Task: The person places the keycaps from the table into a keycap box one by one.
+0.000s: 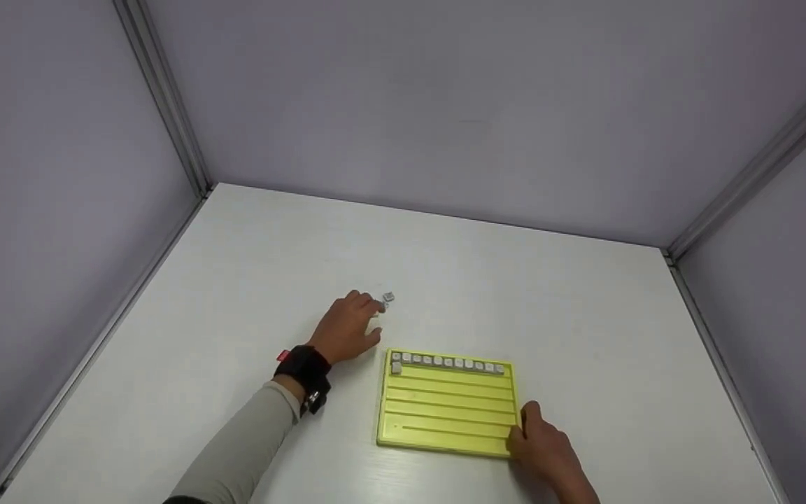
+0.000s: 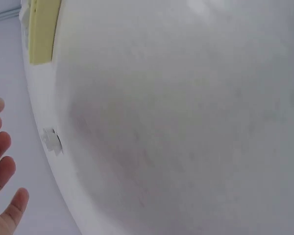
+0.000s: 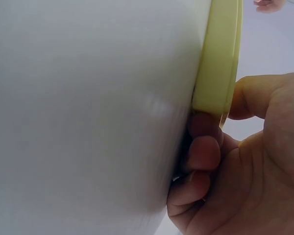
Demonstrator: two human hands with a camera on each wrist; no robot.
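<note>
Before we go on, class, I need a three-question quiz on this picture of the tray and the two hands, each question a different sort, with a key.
1. True or false: the right hand grips the near right corner of the flat yellow plastic grooved tray.
2. Which groove of the tray holds the full line of small grey square keycaps? A far, B middle, C near.
3. Fill in: the left hand reaches for loose grey keycaps lying on the white ____.

Key: 1 true. 2 A. 3 table.
</note>
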